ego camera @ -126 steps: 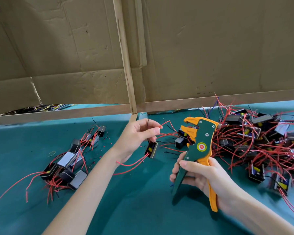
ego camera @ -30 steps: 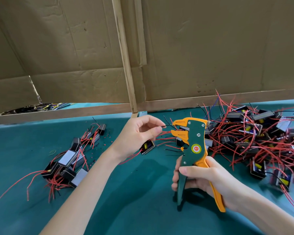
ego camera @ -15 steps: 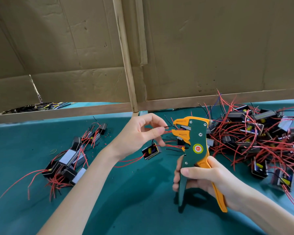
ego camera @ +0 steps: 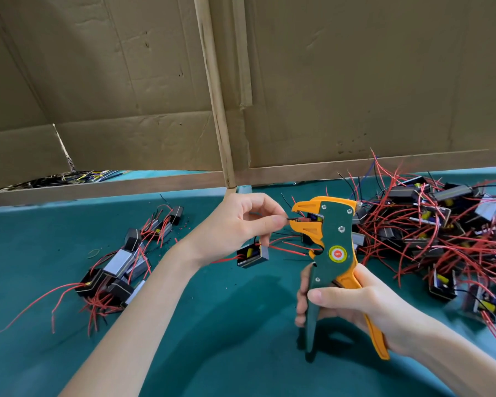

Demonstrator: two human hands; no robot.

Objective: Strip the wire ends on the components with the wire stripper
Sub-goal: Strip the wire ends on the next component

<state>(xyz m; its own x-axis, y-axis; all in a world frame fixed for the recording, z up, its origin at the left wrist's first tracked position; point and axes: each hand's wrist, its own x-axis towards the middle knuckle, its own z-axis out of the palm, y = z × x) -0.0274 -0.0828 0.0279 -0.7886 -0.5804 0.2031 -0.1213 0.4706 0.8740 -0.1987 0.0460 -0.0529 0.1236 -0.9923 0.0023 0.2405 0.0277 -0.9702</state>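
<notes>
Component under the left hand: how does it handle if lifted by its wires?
Probably light: the component seems to dangle from the thin wire the left hand pinches at the wire stripper. Its red wires bend in loose curves, so likely floppy and swingy. Boxy, flat-sided: unlikely to roll.

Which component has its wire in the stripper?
The component below the left hand, between left pile and right pile; that hand pinches its wire at the stripper.

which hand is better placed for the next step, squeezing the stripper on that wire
Right, probably. The right hand grips the wire stripper handles; the left hand only pinches the wire fed into its mouth.
</notes>
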